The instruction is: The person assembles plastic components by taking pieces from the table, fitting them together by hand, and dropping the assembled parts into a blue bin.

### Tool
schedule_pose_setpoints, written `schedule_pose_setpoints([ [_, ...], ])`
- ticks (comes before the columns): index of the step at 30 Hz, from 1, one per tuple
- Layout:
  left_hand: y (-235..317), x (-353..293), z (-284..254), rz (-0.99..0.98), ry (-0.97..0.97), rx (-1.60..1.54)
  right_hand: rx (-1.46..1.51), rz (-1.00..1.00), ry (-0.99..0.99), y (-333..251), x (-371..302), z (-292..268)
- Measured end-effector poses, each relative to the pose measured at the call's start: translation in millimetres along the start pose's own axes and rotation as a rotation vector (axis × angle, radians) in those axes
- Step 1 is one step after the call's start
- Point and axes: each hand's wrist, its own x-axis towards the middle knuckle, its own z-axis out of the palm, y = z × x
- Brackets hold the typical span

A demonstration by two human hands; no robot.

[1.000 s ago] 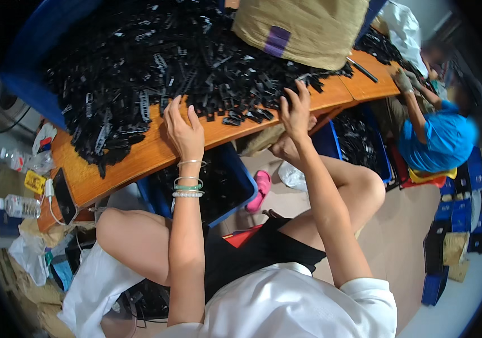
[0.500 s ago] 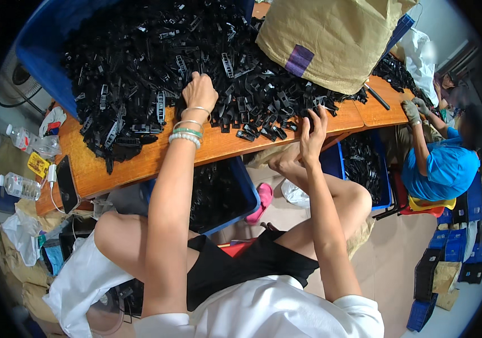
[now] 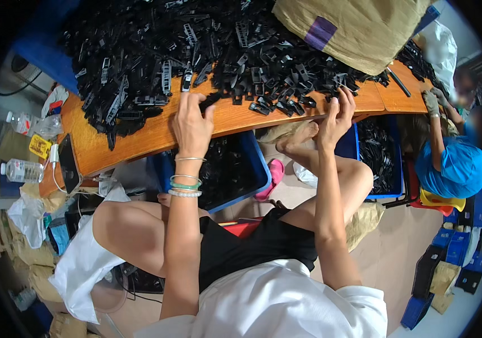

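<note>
Orange wooden workbench (image 3: pixel 139 135) heaped with small black plastic clips (image 3: pixel 156 50); tan paper sack (image 3: pixel 359 25) atop the heap. Left hand (image 3: pixel 193 127) at bench edge, fingers pinched on one black clip (image 3: pixel 210 100). Right hand (image 3: pixel 336 115) half-open, fingertips touching clips near the edge. Blue plastic bin (image 3: pixel 255 163) below, holding more clips.

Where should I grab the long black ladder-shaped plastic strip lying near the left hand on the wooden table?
Pinch the long black ladder-shaped plastic strip across its narrow width near mid-length, coming from above. It lies flat atop the pile of black plastic parts, so probably only its long side rails are exposed.
</note>
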Motion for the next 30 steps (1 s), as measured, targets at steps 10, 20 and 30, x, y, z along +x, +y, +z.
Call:
schedule_pose_setpoints([
  [10, -1.7, -14.9, -10.7, -0.08, 0.034, -0.229, 0.455, 0.376, -0.439, -86.0, -49.5, 33.5],
  [20, -22.6, 0.9, -13.6, -0.108, -0.287, -0.312, 0.141, 0.091, -0.915, -94.0, -39.5, 63.8],
  [30, -24.0, 1.6, -16.7, -0.149, -0.355, -0.38, 0.195, 0.191, -0.944, -90.7, -37.7, 60.9],
])
